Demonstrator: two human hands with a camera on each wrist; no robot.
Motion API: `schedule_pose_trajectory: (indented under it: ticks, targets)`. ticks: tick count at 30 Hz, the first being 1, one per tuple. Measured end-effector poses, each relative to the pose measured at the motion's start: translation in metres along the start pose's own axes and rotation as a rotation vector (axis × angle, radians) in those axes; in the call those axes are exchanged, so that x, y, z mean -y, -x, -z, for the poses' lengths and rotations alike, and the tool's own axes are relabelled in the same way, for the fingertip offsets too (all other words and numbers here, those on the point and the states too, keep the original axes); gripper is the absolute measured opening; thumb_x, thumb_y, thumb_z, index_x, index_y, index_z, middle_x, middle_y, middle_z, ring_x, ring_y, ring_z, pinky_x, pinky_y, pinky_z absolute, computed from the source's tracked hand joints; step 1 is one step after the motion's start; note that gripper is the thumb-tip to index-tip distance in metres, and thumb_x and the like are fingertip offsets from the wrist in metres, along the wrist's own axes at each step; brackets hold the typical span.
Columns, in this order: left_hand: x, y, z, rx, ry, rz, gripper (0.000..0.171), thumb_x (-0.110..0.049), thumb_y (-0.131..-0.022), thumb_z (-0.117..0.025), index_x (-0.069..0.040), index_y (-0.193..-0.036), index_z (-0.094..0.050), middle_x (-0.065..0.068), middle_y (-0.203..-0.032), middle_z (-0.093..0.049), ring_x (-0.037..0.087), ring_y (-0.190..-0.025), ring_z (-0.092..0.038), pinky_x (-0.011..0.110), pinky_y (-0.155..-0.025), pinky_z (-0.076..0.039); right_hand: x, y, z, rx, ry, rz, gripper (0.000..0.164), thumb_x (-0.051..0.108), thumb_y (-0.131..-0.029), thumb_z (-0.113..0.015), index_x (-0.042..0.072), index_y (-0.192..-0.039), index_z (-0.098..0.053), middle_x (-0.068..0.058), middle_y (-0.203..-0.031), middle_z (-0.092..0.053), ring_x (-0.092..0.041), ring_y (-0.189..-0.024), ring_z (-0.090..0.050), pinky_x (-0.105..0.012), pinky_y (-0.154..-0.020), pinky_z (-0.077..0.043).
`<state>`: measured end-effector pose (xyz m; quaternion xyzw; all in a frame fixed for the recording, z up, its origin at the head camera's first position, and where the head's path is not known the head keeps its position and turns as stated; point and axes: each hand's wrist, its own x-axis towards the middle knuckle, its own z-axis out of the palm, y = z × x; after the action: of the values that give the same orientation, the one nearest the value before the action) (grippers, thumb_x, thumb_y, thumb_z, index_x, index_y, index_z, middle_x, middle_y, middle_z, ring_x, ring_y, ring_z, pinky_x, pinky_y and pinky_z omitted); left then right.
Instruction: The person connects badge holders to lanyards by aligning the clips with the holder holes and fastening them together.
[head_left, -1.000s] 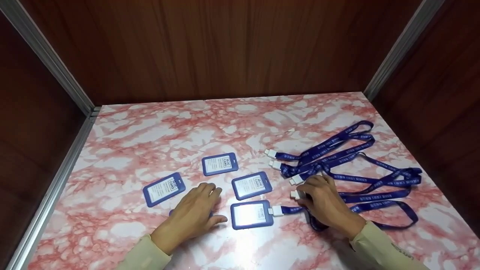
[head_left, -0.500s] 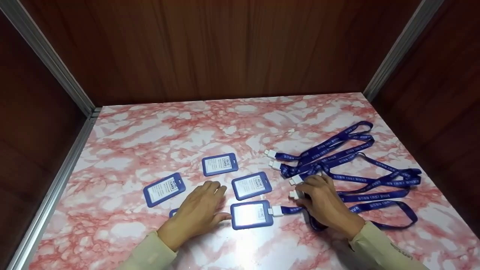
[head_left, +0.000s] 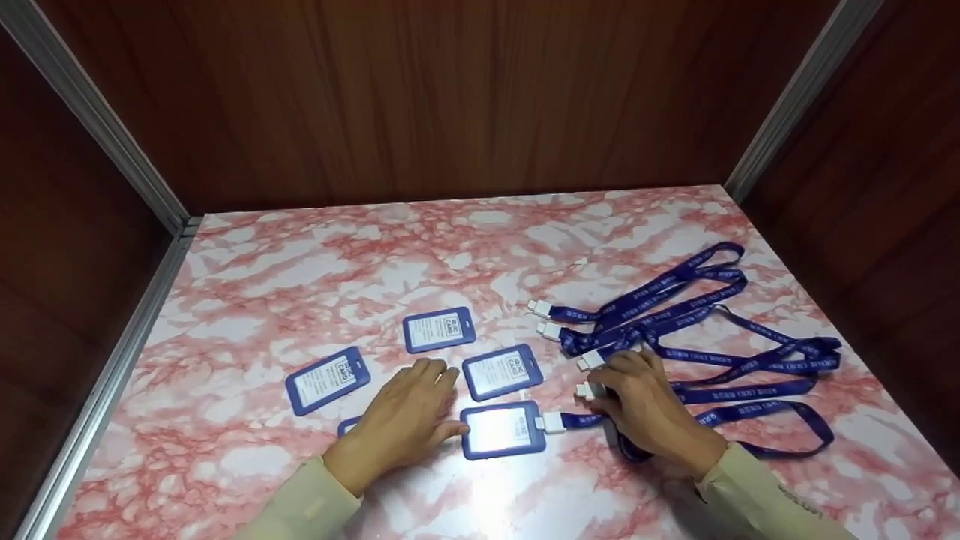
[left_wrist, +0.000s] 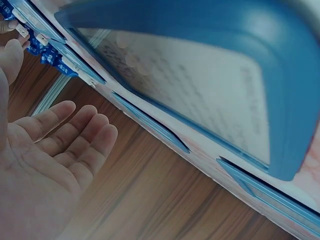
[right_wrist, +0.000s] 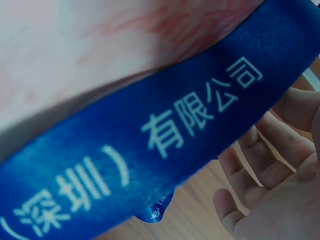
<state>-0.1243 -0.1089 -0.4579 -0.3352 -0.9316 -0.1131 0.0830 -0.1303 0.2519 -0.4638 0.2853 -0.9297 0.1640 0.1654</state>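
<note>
In the head view my left hand (head_left: 405,416) hovers low over a mostly hidden blue card holder (head_left: 346,426). Its palm holds nothing, and the left wrist view shows the fingers (left_wrist: 82,132) loosely extended. The thumb tip is at the left edge of a card holder (head_left: 502,430) joined to a lanyard by a white clip (head_left: 553,421). My right hand (head_left: 641,394) pinches a blue lanyard just behind its white clip (head_left: 587,391); the exact grip is hidden under the fingers. Close up, a printed lanyard strap (right_wrist: 200,110) crosses the right wrist view.
Three loose card holders lie about: one at left (head_left: 328,380), one at the back (head_left: 439,329), one in the middle (head_left: 502,372). Several lanyards (head_left: 697,319) overlap at right, clips facing left. Wooden panels (head_left: 480,97) enclose the marbled table (head_left: 337,255).
My left hand has shifted right, its thumb reaching the edge of the clipped card holder. The lanyard clip at my right hand has edged slightly left; the right hand has barely moved.
</note>
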Motion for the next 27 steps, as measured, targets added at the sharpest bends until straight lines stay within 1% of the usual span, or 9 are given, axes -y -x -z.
schedule_pose_trajectory:
  ticks: [5,9,17,23,27]
  targets:
    - [-0.001,-0.004,0.0,0.012,0.015,0.011,0.074,-0.056,-0.09,-0.072,-0.002,-0.138,-0.056,0.011,-0.131,-0.059,0.027,-0.119,-0.055,0.044,-0.103,-0.048,0.001,-0.001,0.0,-0.006,0.001,0.014,0.024,0.012,-0.075,-0.092,0.014,-0.094,-0.076,0.0,-0.094,-0.07,-0.027,-0.098,-0.061,-0.066,-0.102,-0.034]
    - [-0.002,-0.007,-0.001,0.009,0.005,0.007,0.074,-0.056,-0.091,-0.072,-0.002,-0.138,-0.056,0.012,-0.13,-0.06,0.027,-0.118,-0.055,0.043,-0.102,-0.049,0.003,-0.001,0.0,-0.01,-0.003,0.014,0.024,0.012,-0.075,-0.092,0.014,-0.094,-0.077,0.0,-0.094,-0.071,-0.026,-0.098,-0.062,-0.064,-0.101,-0.035]
    - [-0.003,-0.016,-0.005,0.005,-0.016,0.001,0.068,-0.054,-0.09,-0.074,-0.002,-0.131,-0.059,0.01,-0.125,-0.06,0.025,-0.11,-0.055,0.041,-0.098,-0.051,0.004,-0.002,-0.001,-0.034,0.0,0.038,0.028,0.003,-0.072,-0.092,0.013,-0.092,-0.075,-0.002,-0.095,-0.071,-0.028,-0.098,-0.062,-0.065,-0.101,-0.034]
    - [-0.004,-0.021,-0.007,0.05,-0.013,0.027,0.072,-0.054,-0.094,-0.07,0.0,-0.138,-0.056,0.014,-0.134,-0.059,0.029,-0.123,-0.055,0.045,-0.109,-0.046,0.004,-0.002,-0.001,-0.027,0.002,0.03,0.027,0.005,-0.073,-0.092,0.013,-0.093,-0.077,-0.001,-0.094,-0.072,-0.027,-0.098,-0.062,-0.062,-0.1,-0.035]
    - [-0.004,-0.026,-0.008,0.077,-0.022,0.037,0.071,-0.053,-0.095,-0.068,0.001,-0.139,-0.055,0.015,-0.137,-0.057,0.03,-0.127,-0.054,0.047,-0.111,-0.044,0.005,-0.002,-0.001,-0.028,-0.001,0.029,0.027,0.005,-0.073,-0.092,0.013,-0.093,-0.077,-0.001,-0.094,-0.072,-0.027,-0.098,-0.062,-0.062,-0.099,-0.035]
